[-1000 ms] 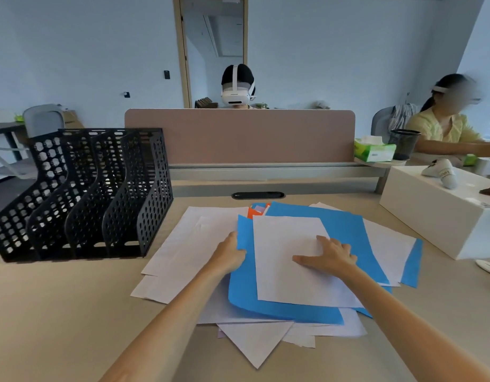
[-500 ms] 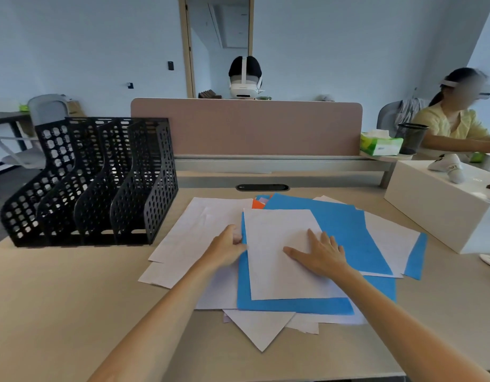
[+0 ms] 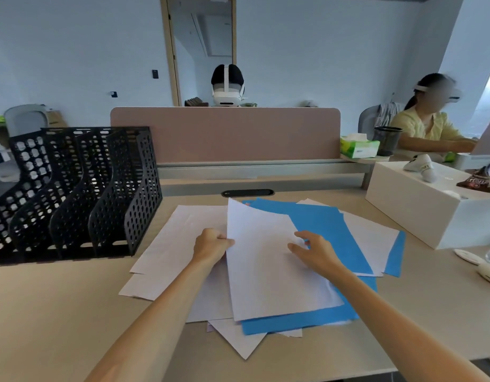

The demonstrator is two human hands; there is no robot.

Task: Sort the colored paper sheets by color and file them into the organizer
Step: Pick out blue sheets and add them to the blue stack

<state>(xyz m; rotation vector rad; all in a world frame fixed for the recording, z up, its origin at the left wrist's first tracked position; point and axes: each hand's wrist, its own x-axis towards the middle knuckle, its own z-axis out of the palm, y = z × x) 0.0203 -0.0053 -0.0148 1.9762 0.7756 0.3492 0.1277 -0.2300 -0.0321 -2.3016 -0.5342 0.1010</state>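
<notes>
A loose pile of white and blue paper sheets lies on the desk in front of me. My left hand (image 3: 210, 244) pinches the left edge of the top white sheet (image 3: 268, 271), whose far end curls up off the pile. My right hand (image 3: 312, 252) rests on that sheet's right side with fingers spread. Under it lies a blue sheet (image 3: 321, 221), with more white sheets (image 3: 169, 252) to the left and right. The black perforated organizer (image 3: 73, 194) with several slots stands at the left, holding no paper that I can see.
A white box (image 3: 431, 205) with small items on top sits at the right. A pink divider panel (image 3: 224, 133) runs across the back. Two people with headsets sit beyond it and at the far right. White objects (image 3: 483, 266) lie at the desk's right edge.
My left hand has taken hold of the top white sheet's left edge and the sheet's far end has risen off the blue sheet. The orange corner at the back is now hidden.
</notes>
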